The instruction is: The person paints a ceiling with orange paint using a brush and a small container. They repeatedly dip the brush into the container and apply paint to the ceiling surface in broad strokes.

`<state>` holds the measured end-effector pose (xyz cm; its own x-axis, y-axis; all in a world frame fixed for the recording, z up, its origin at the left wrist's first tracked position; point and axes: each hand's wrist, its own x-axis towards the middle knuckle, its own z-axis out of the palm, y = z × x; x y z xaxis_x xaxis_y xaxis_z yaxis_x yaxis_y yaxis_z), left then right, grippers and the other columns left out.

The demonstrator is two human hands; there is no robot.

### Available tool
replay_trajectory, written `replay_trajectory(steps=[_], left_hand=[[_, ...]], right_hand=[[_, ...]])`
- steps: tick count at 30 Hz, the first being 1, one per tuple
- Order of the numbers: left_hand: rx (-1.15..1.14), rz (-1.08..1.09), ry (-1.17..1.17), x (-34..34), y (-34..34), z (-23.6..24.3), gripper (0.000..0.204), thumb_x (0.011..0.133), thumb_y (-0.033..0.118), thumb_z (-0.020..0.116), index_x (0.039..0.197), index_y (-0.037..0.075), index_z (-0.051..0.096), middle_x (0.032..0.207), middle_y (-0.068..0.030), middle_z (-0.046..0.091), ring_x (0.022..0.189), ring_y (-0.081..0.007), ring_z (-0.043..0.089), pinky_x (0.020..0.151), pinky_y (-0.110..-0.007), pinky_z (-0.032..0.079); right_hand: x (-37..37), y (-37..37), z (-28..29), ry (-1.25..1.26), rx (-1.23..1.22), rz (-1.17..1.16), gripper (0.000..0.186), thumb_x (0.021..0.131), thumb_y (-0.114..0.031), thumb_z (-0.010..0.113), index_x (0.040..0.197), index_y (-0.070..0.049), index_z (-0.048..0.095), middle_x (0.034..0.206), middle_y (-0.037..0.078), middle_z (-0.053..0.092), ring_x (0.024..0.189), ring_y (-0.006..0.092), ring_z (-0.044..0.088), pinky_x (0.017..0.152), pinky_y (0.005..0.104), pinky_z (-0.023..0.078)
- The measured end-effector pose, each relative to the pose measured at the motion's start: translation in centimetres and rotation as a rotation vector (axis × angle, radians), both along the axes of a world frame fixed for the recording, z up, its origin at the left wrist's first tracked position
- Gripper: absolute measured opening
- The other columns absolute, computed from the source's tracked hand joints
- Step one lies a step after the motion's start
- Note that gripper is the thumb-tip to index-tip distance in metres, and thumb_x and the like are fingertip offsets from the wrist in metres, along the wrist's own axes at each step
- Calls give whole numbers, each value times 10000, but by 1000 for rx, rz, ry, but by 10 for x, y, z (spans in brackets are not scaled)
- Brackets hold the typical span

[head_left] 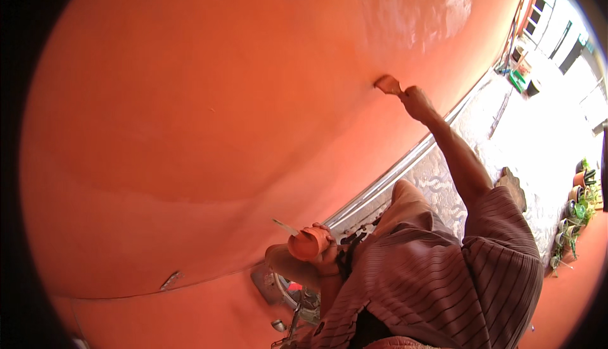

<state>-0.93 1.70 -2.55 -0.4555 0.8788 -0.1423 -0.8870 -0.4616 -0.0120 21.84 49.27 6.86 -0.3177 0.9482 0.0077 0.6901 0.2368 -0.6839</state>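
In my raised right hand (418, 104), the fingers are wrapped round a paintbrush (388, 84). Its bristle end meets the orange wall (221, 121), or comes very close to it. Down near my knee, my left hand (327, 256) is closed around an orange cup (311, 242) whose inside is coated orange. A thin flat stick (284, 227) juts out over the cup's rim. A glossy, wet-looking patch (415, 7) shows on the wall above the brush.
A patterned tile floor (430, 181) runs along the wall's foot. Potted plants (576, 203) line the right side. A green container (517, 82) and a dark bucket (533, 87) stand farther off. A metal-framed vehicle with a mirror (278, 325) is close behind my left arm.
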Motion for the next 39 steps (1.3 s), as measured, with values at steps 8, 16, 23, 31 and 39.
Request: replay_trajectory(steps=[8, 16, 23, 31, 39], left_hand=[[-236, 70, 146, -5, 2, -8, 565, 865, 595, 706, 1245, 177, 679, 1300, -110, 617, 1222, -323, 571, 826, -487, 575], [-120, 33, 2, 1, 6, 18, 566, 865, 626, 663, 1152, 140, 708, 1141, -114, 684, 1123, -341, 617, 785, -477, 581], [-15, 106, 175, 9, 8, 15, 546, 917, 574, 627, 1227, 129, 683, 1126, -148, 699, 1105, -384, 634, 794, -497, 591], [-73, 115, 33, 9, 1, 5, 520, 975, 542, 544, 1292, 144, 651, 1219, -121, 693, 1100, -395, 665, 800, -514, 590], [-95, 124, 28, 8, 0, 14, 525, 1013, 520, 492, 1289, 93, 621, 1189, -149, 688, 1029, -386, 687, 740, -508, 589]], right_hand=[[3, -59, 161, 561, 316, -18, 337, 970, -302, 703, 862, 5, 617, 666, 68, 529, 643, 150, 472, 586, 381, 409], [-43, -142, 12, -83, 632, 619, 184, 959, -323, 682, 1030, -153, 700, 1048, 84, 684, 758, 344, 692, 630, 503, 561], [-47, -215, -33, 427, -790, 501, 394, 969, -129, 703, 1311, -19, 542, 825, 123, 725, 638, 177, 686, 510, 316, 518], [-64, -244, 12, 779, -836, 764, 369, 943, -164, 722, 1231, 43, 620, 978, 116, 712, 766, 158, 681, 632, 304, 576], [-97, -256, -14, 728, -723, 431, 236, 1028, -241, 675, 1033, -21, 590, 684, 72, 636, 477, 138, 575, 431, 267, 467]])
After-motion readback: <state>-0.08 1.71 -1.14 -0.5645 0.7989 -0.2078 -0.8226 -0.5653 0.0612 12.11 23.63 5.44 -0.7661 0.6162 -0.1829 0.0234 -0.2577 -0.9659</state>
